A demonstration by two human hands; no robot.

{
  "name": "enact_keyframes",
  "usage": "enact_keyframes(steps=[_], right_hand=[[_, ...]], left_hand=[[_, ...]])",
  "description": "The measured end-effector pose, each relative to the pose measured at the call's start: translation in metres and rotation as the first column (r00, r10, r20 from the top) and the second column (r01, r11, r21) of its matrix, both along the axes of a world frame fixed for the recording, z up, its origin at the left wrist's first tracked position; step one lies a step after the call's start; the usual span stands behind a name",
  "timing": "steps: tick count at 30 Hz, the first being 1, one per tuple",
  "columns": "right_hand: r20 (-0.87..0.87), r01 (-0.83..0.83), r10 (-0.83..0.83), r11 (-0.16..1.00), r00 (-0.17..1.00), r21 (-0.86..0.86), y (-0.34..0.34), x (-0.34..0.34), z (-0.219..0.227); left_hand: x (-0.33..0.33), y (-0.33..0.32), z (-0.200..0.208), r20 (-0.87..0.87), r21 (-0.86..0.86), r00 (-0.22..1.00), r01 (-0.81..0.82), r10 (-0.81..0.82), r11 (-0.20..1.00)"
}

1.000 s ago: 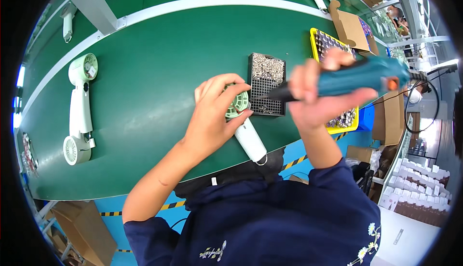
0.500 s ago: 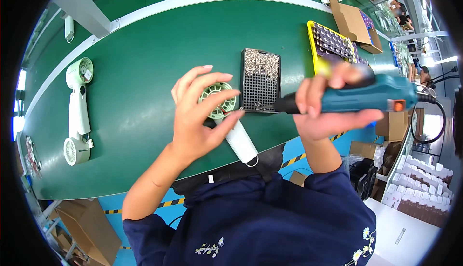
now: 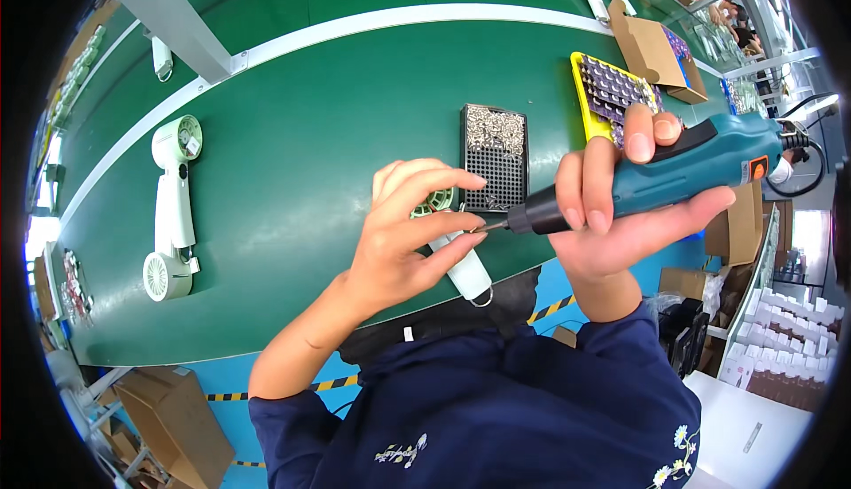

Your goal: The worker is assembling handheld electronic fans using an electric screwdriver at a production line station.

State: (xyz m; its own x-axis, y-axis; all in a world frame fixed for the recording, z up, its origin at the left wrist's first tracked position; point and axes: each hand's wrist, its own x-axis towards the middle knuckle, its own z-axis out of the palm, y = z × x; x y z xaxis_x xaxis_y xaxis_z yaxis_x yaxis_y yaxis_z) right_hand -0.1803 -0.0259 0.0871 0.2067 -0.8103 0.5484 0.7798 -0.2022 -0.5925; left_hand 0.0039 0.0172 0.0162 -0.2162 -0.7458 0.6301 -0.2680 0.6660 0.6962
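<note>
A teal electric screwdriver [image 3: 660, 176] with a black nose lies across my right hand [image 3: 607, 210], whose fingers wrap it. Its thin bit points left. My left hand [image 3: 399, 227] pinches the end of this bit [image 3: 493, 226] between thumb and index finger; whether a screw is there, I cannot tell. Below the left hand a white handheld fan [image 3: 467, 274] lies on the table, its green round head mostly covered by the fingers. Just beyond the hands sits a black screw tray [image 3: 494, 170], with loose screws heaped at its far end and a few at the near end.
Another white fan assembly [image 3: 175, 210] lies at the left of the green table [image 3: 328, 108]. A yellow tray [image 3: 585, 99] of dark parts and an opened cardboard box [image 3: 651, 50] stand at the far right. The screwdriver's cord [image 3: 811, 165] runs off right. A metal post [image 3: 168, 15] rises far left.
My left thumb and index finger have closed at the bit's tip. The screwdriver has tilted, its rear end higher, and my right hand has steadied. The whole view has shifted slightly.
</note>
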Motion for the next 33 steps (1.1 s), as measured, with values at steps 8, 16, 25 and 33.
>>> enact_keyframes(steps=[8, 16, 25, 33], right_hand=[[0.065, 0.019, -0.020, 1.000, 0.998, 0.008, -0.002, 0.008, 0.010], [-0.019, -0.119, 0.120, 0.993, 0.993, 0.015, -0.002, 0.014, 0.005], [-0.026, 0.028, -0.051, 0.832, 0.998, -0.554, -0.032, 0.050, -0.011], [-0.159, 0.101, -0.170, 0.923, 0.973, -0.370, -0.034, 0.074, -0.027]], left_hand=[[0.010, 0.001, 0.001, 0.064, -0.063, 0.998, -0.018, 0.022, 0.998], [0.012, 0.001, 0.007, 0.130, -0.046, 0.991, 0.042, -0.036, 0.998], [0.023, -0.015, -0.002, 0.184, 0.009, 0.951, -0.254, 0.249, 0.967], [0.030, -0.020, -0.021, 0.060, 0.142, 0.963, -0.270, 0.264, 0.952]])
